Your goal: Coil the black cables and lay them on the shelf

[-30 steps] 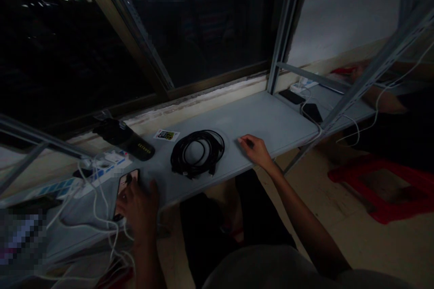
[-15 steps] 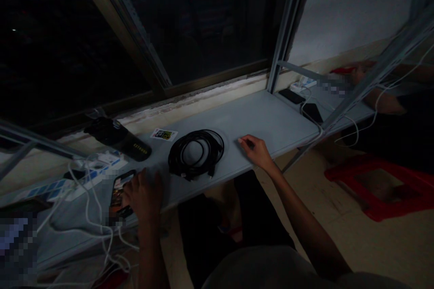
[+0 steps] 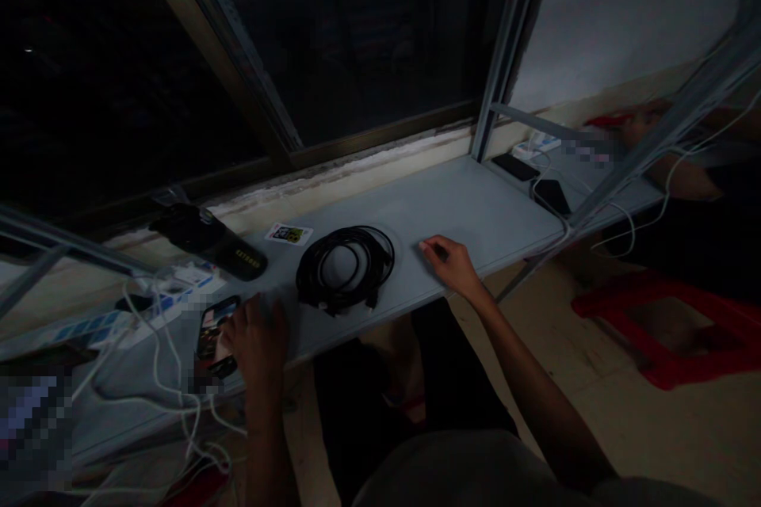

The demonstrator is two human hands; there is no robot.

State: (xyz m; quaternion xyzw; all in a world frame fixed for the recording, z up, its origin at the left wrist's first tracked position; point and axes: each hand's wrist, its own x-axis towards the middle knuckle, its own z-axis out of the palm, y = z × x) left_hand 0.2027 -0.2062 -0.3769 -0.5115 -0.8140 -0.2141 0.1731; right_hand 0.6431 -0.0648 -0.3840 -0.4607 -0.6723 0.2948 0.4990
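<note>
The bottle (image 3: 223, 245) hides its contents. The left hand (image 3: 257, 339) reaches over the phone (image 3: 209, 333), fingers open; the right hand (image 3: 456, 267) curls its fingers closed.

left hand (image 3: 257, 339) | shifted right across phone (image 3: 217, 313) | screen (image 3: 210, 335): mostly pink to darker, mixed

On the desk (image 3: 443, 206), the coiled cable (image 3: 310, 276) lies between the left hand (image 3: 258, 341) and the right hand (image 3: 453, 264). Behind it to the left is the card (image 3: 288, 234), then the bottle (image 3: 235, 249). The phone (image 3: 215, 333) lies at the left hand, before the power strip (image 3: 205, 283).
</note>
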